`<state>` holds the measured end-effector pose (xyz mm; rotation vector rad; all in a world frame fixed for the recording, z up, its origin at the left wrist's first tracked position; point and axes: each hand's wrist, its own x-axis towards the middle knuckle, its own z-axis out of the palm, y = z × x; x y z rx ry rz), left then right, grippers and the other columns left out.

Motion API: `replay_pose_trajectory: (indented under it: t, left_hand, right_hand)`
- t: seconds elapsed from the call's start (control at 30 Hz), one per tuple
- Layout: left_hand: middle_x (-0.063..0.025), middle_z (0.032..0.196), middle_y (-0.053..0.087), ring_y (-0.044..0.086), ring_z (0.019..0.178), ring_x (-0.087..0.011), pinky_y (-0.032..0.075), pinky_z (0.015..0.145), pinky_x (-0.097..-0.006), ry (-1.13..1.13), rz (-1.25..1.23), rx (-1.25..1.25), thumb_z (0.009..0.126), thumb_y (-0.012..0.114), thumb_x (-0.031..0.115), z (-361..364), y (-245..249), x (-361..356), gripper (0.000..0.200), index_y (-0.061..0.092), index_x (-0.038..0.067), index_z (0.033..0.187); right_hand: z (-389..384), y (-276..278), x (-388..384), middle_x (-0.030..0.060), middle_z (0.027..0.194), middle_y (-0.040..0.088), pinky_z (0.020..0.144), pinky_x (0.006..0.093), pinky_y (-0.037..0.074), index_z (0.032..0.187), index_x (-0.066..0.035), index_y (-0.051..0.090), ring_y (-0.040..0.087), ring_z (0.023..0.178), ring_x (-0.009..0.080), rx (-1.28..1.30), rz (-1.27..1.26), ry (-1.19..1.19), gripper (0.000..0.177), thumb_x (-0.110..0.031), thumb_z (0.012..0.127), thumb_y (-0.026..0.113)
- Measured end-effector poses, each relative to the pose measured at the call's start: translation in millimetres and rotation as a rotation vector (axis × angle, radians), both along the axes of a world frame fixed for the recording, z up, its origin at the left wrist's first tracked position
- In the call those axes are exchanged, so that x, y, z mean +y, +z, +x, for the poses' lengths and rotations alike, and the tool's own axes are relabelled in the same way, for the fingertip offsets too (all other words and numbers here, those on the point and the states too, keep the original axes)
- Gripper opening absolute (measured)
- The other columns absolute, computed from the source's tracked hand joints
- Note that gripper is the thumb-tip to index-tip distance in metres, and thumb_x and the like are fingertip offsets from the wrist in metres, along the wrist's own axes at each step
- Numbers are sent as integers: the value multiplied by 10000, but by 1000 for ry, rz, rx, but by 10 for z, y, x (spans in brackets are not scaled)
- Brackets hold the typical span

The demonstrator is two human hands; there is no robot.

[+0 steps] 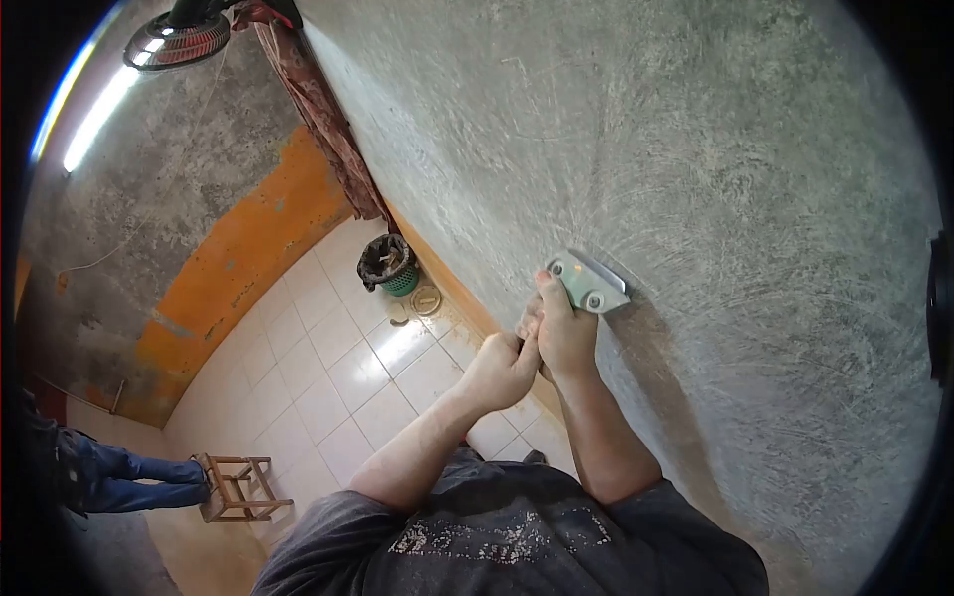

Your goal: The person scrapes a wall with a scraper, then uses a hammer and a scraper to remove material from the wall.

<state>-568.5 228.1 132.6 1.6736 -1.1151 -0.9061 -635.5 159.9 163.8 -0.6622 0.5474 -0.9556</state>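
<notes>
A flat metal scraper blade [588, 281] with two rivets is pressed against the grey plastered wall [715, 179]. My right hand [566, 333] grips the scraper's handle, thumb up against the blade's base. My left hand [505, 370] is closed around the lower end of the same handle, just below and left of the right hand. The handle itself is hidden inside both fists.
White floor tiles [328, 368] lie below. A green basket with a black bag [390, 266] stands by the wall's foot, two round lids beside it. A small wooden stool [237, 487] stands at lower left near another person's jeans-clad legs [109, 475]. A fan [179, 38] hangs above.
</notes>
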Motion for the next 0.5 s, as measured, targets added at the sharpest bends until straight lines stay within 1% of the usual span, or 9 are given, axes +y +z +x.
replay_pose_trajectory:
  t: [0.03,0.13,0.2,0.23,0.33,0.47,0.5]
  left_hand:
    - [-254,631,572,626,648,-318,463,594,-371,-18,29,-32,897,429,266,-11,225,17,412,571,-80,724]
    - [-244,603,564,622,621,-315,461,573,-370,-24,28,-88,900,424,255,60,9,-4,408,571,-77,714]
    - [-244,588,556,619,598,-314,458,553,-374,-19,-40,-103,899,426,254,-10,-58,27,411,571,-74,699]
    - [-245,580,552,618,586,-313,457,542,-376,-16,-73,-111,899,427,254,-28,-56,17,413,571,-73,692]
    - [-251,570,542,615,571,-318,454,528,-380,-7,-17,-80,897,434,261,-16,133,0,418,572,-70,682]
    - [-255,577,542,617,588,-333,456,534,-384,-16,-39,-38,895,434,247,32,123,-17,400,573,-69,693]
    - [-257,573,537,609,596,-360,457,537,-387,-47,4,-178,890,436,241,60,55,-15,389,573,-68,697]
  right_hand:
    - [21,15,-23,-40,524,356,362,227,283,662,-93,412,329,401,51,-12,-28,6,242,-150,881,498]
    - [14,-31,-26,-42,524,357,363,224,283,671,-92,419,332,406,50,-18,-96,3,238,-154,889,490]
    - [-31,-57,25,-46,522,356,363,225,281,675,-91,425,330,405,49,16,-43,-28,231,-150,890,487]
    - [-34,-65,22,-47,521,356,363,226,279,677,-91,427,329,405,48,33,-16,-44,228,-147,891,486]
    - [-14,-27,-32,-55,519,346,362,222,271,692,-93,434,319,406,43,-1,-84,12,208,-136,888,490]
    - [27,27,-34,-59,521,338,367,215,267,693,-103,437,300,408,35,1,-64,-29,202,-122,888,487]
    - [1,-32,-28,-60,521,338,369,216,271,698,-101,442,303,408,35,-9,-71,-14,197,-122,890,486]
